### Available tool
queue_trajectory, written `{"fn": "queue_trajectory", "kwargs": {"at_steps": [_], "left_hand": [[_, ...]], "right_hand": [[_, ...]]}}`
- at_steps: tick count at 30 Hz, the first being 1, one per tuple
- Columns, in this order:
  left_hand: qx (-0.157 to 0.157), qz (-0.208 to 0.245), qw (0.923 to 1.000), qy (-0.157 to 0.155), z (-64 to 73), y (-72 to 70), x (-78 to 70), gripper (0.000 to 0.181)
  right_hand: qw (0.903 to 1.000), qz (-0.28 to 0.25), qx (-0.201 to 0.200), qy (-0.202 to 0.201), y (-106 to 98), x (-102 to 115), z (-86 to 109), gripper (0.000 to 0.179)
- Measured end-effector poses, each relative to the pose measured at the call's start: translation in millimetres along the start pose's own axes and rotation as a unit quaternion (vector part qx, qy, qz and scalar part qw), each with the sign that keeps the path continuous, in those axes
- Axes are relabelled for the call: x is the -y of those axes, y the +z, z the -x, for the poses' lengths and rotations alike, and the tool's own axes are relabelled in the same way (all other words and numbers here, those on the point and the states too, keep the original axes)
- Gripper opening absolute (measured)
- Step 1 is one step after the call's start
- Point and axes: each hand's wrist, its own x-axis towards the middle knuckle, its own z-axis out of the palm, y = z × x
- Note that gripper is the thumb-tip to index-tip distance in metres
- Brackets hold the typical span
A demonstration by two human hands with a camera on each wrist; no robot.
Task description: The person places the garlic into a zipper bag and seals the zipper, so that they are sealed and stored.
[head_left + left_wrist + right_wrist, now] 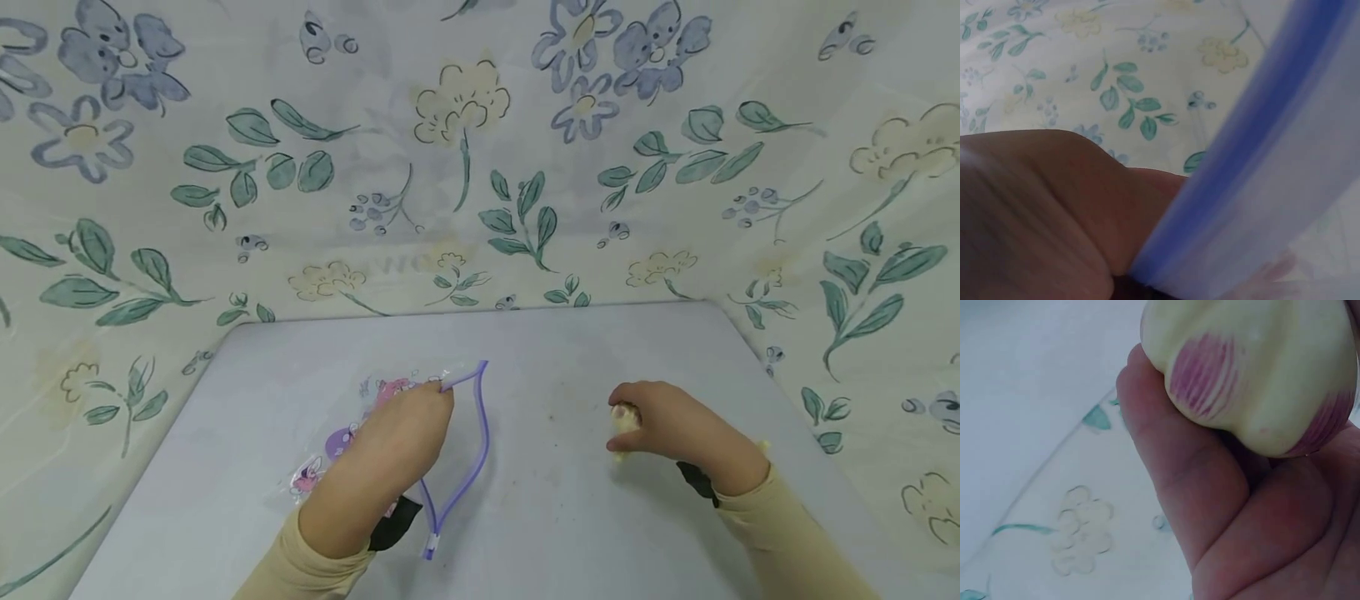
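Note:
A clear zip bag (482, 425) with a purple-blue zip edge and pink cartoon print lies left of the table's middle. Its mouth gapes toward the right. My left hand (390, 450) pinches the upper edge of that mouth and covers part of the print. In the left wrist view the blue zip strip (1241, 137) rises close beside the hand. On the right, my right hand (671, 425) grips a garlic bulb (1260, 369), cream with purple streaks, between curled fingers and thumb. The bulb is held over the white table, a short way right of the bag's mouth.
The white table (555, 358) has rounded back corners and a few small dark specks. Floral cloth (465, 233) rises behind and along both sides. A small pale yellow bit (763, 446) shows just beyond the right wrist.

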Motion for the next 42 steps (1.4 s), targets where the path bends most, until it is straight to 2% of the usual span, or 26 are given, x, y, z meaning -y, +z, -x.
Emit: {"fn": "queue_trajectory", "kwargs": {"at_steps": [8,13,17,22,30,35,42], "left_hand": [[-0.005,0.001,1.0,-0.003,1.4,0.5,0.1,0.018],[0.002,0.006,1.0,-0.007,1.1,-0.9,-1.1,0.019],[-0.013,0.007,0.9999,0.002,-0.2,0.6,-0.3,0.018],[-0.022,0.009,0.9997,0.009,-1.2,3.0,0.5,0.018],[-0.02,-0.001,0.9998,-0.007,-3.3,2.1,0.3,0.014],[-0.012,0.003,0.9999,-0.008,-4.3,0.6,-2.0,0.013],[0.006,0.01,0.9998,-0.018,-4.6,0.0,-4.5,0.016]], "right_hand": [[0.9995,-0.008,-0.001,-0.03,2,27,-14.1,0.048],[0.9976,-0.004,-0.003,-0.069,4,51,-22.1,0.051],[0.9942,0.014,-0.002,-0.107,8,73,-28.0,0.051],[0.9859,0.04,0.0,-0.163,15,100,-33.9,0.052],[0.967,0.058,-0.001,-0.248,24,143,-39.6,0.054],[0.9688,0.03,-0.01,-0.246,39,152,-50.2,0.054],[0.9746,-0.065,-0.02,-0.213,58,153,-64.0,0.048]]}}
